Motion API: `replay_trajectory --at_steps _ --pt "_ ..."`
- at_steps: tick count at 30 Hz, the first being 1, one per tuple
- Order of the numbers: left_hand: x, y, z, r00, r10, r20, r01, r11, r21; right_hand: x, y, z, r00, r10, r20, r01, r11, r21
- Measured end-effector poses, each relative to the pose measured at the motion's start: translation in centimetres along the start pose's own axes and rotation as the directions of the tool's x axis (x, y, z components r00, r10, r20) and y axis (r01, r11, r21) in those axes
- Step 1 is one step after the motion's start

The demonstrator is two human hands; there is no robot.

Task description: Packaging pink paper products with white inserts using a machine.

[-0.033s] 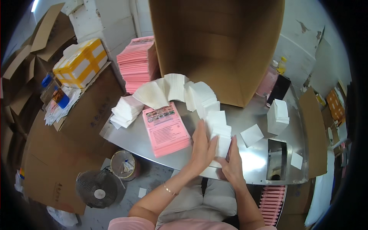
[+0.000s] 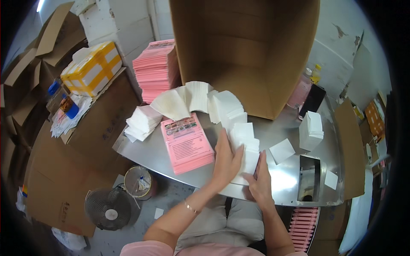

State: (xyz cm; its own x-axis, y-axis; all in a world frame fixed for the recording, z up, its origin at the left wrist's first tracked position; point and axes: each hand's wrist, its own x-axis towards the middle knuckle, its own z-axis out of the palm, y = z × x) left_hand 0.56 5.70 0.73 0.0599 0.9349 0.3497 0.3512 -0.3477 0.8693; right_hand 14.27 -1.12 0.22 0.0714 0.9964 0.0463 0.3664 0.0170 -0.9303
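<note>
My left hand (image 2: 225,160) lies flat on the near end of a fanned row of white folded paper sheets (image 2: 200,100) that curves across a steel table (image 2: 145,151). My right hand (image 2: 261,181) grips the same near pile (image 2: 247,149) from its right edge at the table's front. Just left of my left hand lies a stack of pink printed leaflets (image 2: 188,143). A second, taller pink stack (image 2: 156,68) stands at the back left.
A big open cardboard box (image 2: 252,55) lies on its side behind the sheets. White sheet stacks (image 2: 311,128) and loose sheets (image 2: 282,150) lie to the right. A slot (image 2: 308,177) opens in the table. A fan (image 2: 111,209) and bin (image 2: 139,181) stand on the floor.
</note>
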Motion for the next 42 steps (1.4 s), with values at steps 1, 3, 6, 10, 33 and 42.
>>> replay_trajectory --at_steps 1,3,6,10,33,42 --pt "1.7 0.7 0.3 0.990 -0.125 -0.068 0.113 0.980 -0.161 0.0 1.2 0.0 0.995 -0.064 -0.078 0.071 0.993 0.093" --pt "5.1 -2.7 1.4 0.969 -0.224 -0.103 0.188 0.941 -0.280 0.1 0.5 0.3 0.996 -0.068 -0.063 0.076 0.989 0.126" --pt "8.2 -3.4 2.3 0.929 -0.285 -0.237 0.260 0.957 -0.129 0.2 -0.3 0.6 0.994 -0.002 -0.113 0.017 0.991 0.136" --pt "10.4 -2.3 2.9 0.838 -0.486 -0.250 0.493 0.869 -0.038 0.0 0.3 1.2 0.963 -0.186 -0.193 0.123 0.946 -0.300" --pt "7.4 2.6 4.8 0.955 -0.011 -0.296 0.084 0.968 0.235 -0.9 1.2 -1.4 0.960 -0.165 -0.228 0.052 0.899 -0.435" --pt "4.1 5.9 5.5 0.991 -0.134 -0.029 0.119 0.740 0.662 -2.9 5.1 -9.3 0.901 0.249 -0.356 -0.187 0.962 0.200"
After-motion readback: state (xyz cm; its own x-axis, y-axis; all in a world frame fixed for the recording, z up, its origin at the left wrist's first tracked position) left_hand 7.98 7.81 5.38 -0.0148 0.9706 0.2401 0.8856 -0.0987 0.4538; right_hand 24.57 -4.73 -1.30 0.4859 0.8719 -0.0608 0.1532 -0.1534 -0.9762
